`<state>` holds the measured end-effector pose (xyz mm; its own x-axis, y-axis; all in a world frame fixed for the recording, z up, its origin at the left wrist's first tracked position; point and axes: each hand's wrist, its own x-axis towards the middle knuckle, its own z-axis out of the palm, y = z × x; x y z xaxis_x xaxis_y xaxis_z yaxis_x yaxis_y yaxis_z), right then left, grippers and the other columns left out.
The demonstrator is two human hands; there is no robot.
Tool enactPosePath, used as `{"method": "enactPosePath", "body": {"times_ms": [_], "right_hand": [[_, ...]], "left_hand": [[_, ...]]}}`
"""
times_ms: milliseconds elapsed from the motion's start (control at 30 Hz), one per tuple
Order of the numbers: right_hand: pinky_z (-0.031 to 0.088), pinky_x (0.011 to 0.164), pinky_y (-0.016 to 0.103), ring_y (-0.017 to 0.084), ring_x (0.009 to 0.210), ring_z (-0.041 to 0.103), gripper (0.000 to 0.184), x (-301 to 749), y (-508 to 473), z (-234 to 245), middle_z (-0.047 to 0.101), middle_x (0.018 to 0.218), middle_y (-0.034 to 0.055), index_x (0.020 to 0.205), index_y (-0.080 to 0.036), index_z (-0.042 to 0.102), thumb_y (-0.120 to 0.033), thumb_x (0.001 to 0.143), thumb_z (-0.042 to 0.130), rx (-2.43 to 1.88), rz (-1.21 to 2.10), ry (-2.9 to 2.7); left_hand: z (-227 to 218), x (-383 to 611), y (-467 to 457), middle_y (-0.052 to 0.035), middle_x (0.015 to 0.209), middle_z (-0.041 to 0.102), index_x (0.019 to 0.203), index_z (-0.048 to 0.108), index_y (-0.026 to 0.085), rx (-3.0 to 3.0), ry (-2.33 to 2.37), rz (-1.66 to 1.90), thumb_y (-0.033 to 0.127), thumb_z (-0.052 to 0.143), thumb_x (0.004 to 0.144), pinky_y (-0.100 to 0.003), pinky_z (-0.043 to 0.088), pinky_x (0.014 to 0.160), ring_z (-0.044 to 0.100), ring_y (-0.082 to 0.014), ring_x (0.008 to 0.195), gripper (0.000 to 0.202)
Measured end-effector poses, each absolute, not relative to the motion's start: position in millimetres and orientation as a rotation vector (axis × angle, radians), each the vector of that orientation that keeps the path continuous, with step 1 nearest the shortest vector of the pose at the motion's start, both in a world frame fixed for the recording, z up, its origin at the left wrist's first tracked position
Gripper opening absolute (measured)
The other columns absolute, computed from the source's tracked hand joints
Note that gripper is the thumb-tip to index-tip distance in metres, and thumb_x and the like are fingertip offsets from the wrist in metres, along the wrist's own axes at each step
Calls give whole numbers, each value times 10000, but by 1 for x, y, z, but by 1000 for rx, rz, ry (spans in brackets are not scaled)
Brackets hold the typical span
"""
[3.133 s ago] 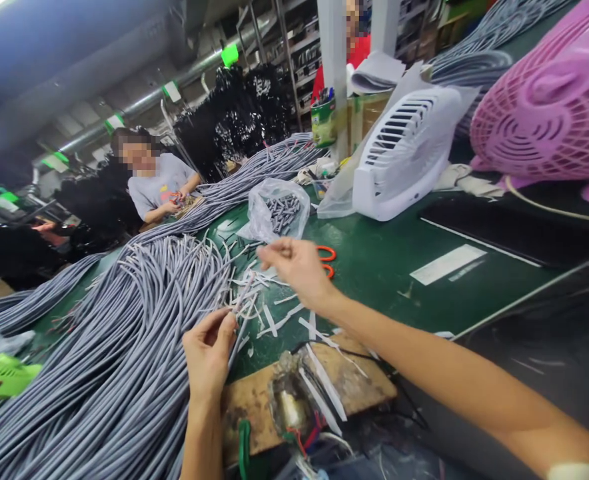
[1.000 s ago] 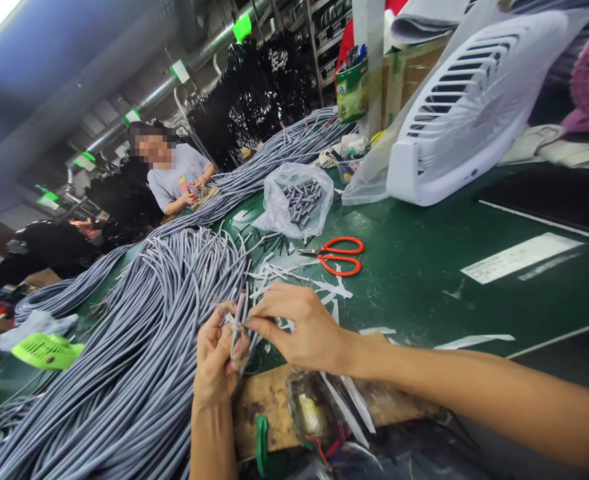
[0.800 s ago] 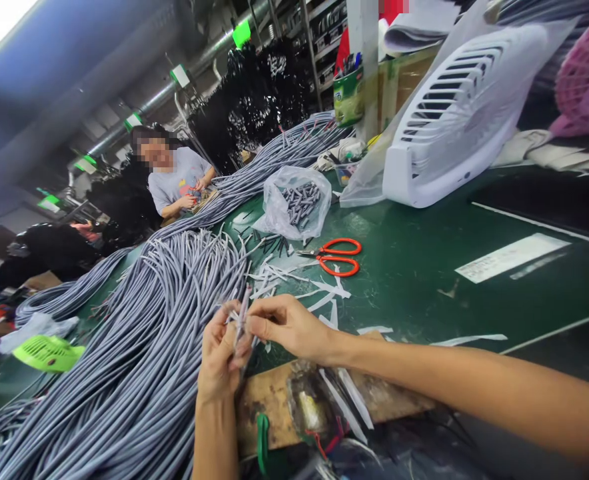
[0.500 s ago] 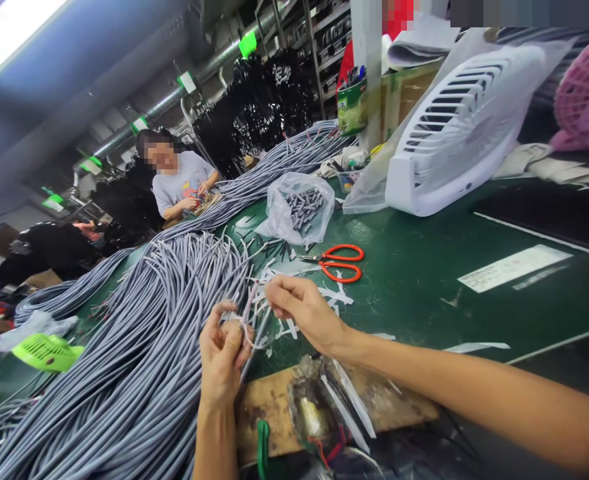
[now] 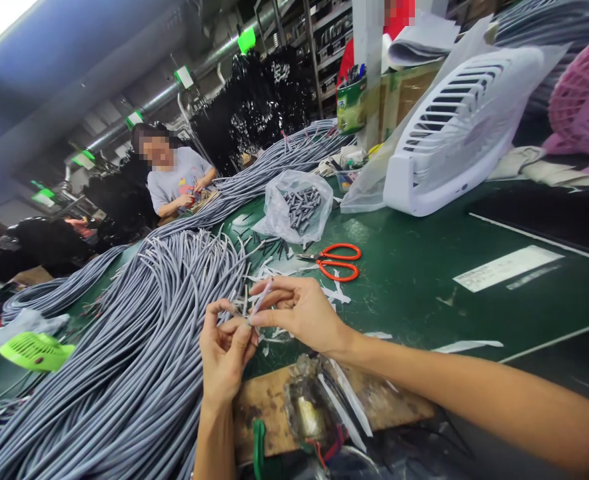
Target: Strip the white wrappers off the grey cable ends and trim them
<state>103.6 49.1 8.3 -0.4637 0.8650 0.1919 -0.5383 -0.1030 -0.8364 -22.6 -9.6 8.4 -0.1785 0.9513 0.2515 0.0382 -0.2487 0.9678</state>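
Observation:
My left hand (image 5: pixel 227 350) is closed, thumb against fingers, around the end of a grey cable; most of that grip is hidden. From between the two hands rises a pale, pinkish wire end (image 5: pixel 263 295). My right hand (image 5: pixel 307 313) pinches at the base of this wire end, its fingertips meeting my left thumb. Left of my hands spreads a large bundle of grey cables (image 5: pixel 139 347). White strips of scrap (image 5: pixel 337 293) lie just behind my right hand, and orange-handled scissors (image 5: pixel 342 261) rest beyond them on the green table (image 5: pixel 399 267).
A clear plastic bag (image 5: pixel 274 207) of short grey pieces stands behind the scissors. A white fan (image 5: pixel 454 133) is at right, a green fan (image 5: pixel 37 351) at left. A wooden board (image 5: pixel 259 407) with a device on it sits below my hands. Another person (image 5: pixel 179 177) works across the table.
My right hand has moved left and slightly down, from apart to touching my left fingers. The thin white loop seen by my left hand no longer shows. The view has shifted slightly.

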Motion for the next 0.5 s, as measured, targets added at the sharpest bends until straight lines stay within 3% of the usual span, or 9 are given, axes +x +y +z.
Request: {"method": "enactPosePath", "body": {"times_ms": [200,500], "right_hand": [[460,511,192,65,509,541,285,107,54,8,600,616,-25,713,-128,610,-266,537,787,-378,1681,-1296],[479,615,219,84,638,592,263,120,75,16,640,680,-7,858,-117,646,-147,605,712,-374,1721,-1437]], "left_hand": [[8,-27,-11,75,511,543,906,387,224,1303,1149,1473,297,617,788,-65,205,335,286,5,327,269],[10,-25,-14,86,476,508,888,352,233,1291,1034,1404,314,628,778,-74,140,343,247,-1,341,308]]}}
